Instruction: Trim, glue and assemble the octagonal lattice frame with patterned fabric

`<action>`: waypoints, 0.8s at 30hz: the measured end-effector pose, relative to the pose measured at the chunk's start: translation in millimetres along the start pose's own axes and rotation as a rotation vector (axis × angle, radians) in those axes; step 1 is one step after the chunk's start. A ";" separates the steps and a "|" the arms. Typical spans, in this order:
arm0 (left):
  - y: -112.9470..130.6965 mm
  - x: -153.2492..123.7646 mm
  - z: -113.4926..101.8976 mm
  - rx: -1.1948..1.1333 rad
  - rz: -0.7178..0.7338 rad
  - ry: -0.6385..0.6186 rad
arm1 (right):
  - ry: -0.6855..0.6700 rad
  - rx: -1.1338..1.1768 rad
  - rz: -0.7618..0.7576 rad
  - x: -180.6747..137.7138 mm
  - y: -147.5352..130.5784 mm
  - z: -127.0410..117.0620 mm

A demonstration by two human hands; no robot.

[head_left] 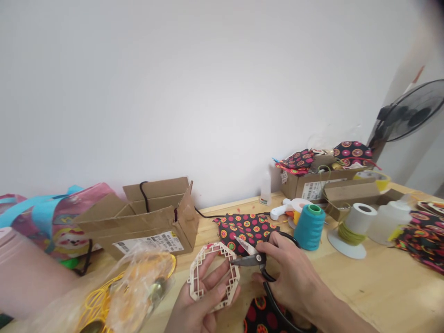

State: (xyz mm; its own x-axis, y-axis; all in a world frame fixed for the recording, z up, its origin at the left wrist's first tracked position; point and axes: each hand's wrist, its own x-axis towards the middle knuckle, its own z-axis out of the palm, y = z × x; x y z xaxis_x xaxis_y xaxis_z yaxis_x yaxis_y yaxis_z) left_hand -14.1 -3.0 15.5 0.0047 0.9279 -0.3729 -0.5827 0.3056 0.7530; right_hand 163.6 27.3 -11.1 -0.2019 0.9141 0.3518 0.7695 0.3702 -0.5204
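My left hand (204,300) holds a pale octagonal lattice frame (194,273), its fingers showing through the open middle. My right hand (289,263) is closed around a pair of black-handled scissors (258,259). The blades are parted and point left, with the lower tip at the frame's right edge. Behind the blades lies a black patterned cloth (248,226) with red and orange round motifs. Another piece of the same cloth (258,314) is partly hidden beneath the scissor handles.
Left stand a cardboard box (149,226), a plastic bag with yellow cord (128,291) and a pink bag (97,196). Right are a teal thread cone (310,229), a white spool with green cord (354,231), a clear bottle (265,189), a cloth-filled box (300,185) and a fan (416,111).
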 end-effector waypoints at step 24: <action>-1.0 -1.1 -6.8 0.124 0.014 0.121 | -0.065 0.039 0.122 -5.7 -4.2 11.5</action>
State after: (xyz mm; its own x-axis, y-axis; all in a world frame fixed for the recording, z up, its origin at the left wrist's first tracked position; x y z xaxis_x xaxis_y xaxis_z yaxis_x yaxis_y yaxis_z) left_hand -19.0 -5.8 11.4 -0.1049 0.9022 -0.4184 -0.4776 0.3233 0.8169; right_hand 154.6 22.4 -19.9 -0.1481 0.9609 0.2338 0.7670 0.2608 -0.5862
